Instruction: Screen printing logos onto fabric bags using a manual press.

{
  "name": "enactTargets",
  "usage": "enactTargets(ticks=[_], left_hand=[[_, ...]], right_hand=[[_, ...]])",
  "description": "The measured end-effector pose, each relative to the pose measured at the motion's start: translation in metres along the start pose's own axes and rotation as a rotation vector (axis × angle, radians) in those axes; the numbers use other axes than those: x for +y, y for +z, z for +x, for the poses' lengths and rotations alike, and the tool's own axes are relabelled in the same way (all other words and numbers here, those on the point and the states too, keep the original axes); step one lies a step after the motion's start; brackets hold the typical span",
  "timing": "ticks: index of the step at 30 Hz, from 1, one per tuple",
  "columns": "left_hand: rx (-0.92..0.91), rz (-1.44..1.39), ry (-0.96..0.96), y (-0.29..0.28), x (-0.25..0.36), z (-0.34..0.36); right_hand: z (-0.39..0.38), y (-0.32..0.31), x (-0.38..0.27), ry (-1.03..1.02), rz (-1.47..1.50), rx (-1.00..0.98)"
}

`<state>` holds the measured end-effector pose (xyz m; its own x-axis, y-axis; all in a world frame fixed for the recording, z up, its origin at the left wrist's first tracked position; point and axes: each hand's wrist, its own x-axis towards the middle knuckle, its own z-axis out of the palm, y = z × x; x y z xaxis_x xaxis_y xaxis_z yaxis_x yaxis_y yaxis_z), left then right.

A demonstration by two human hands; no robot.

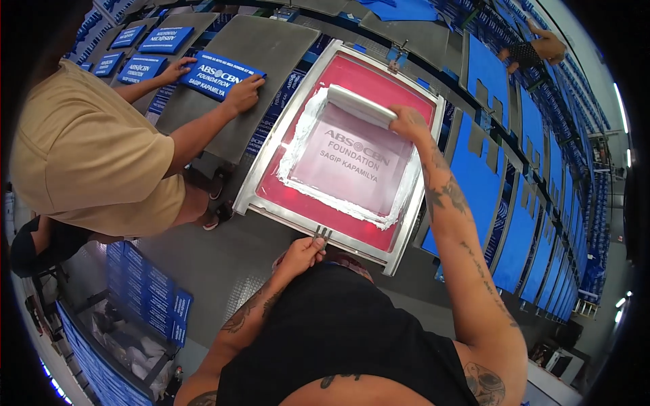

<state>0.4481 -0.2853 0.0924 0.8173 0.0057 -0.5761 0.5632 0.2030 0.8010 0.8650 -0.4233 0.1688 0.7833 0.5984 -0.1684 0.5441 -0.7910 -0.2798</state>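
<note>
A screen-printing frame (pixel 441 115) of silver metal with a red-bordered mesh (pixel 332 207) lies in front of me. Thick white ink (pixel 292 177) rings its pale central window, where dark lettering and a round emblem show. At the far side of the window, my right hand (pixel 408 124) grips one end of a long white squeegee (pixel 359 106), which lies tilted across the mesh. By the frame's near edge my left hand (pixel 303 256) is closed on a small pronged metal handle (pixel 323 235). Whatever lies beneath the screen is mostly hidden.
To my left a person in a tan shirt (pixel 95 149) holds a blue printed piece (pixel 222 74) on a grey board (pixel 261 51). Blue fabric panels (pixel 467 179) line boards on my right. Another person's hand (pixel 547 47) is at upper right. Printed blue pieces (pixel 152 291) hang lower left.
</note>
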Motion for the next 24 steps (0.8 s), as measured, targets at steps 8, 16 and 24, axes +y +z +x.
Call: enactTargets(ticks=[8, 16, 24], left_hand=[[-0.248, -0.078, 0.050, -0.016, -0.016, 0.016], [-0.351, 0.522, 0.153, -0.027, 0.023, 0.011], [0.628, 0.798, 0.536, -0.126, 0.119, 0.010]], right_hand=[[-0.158, 0.053, -0.103, 0.015, -0.035, 0.044], [-0.228, 0.055, -0.145, 0.038, 0.072, 0.154], [-0.229, -0.008, -0.030, 0.521, 1.047, 0.155]])
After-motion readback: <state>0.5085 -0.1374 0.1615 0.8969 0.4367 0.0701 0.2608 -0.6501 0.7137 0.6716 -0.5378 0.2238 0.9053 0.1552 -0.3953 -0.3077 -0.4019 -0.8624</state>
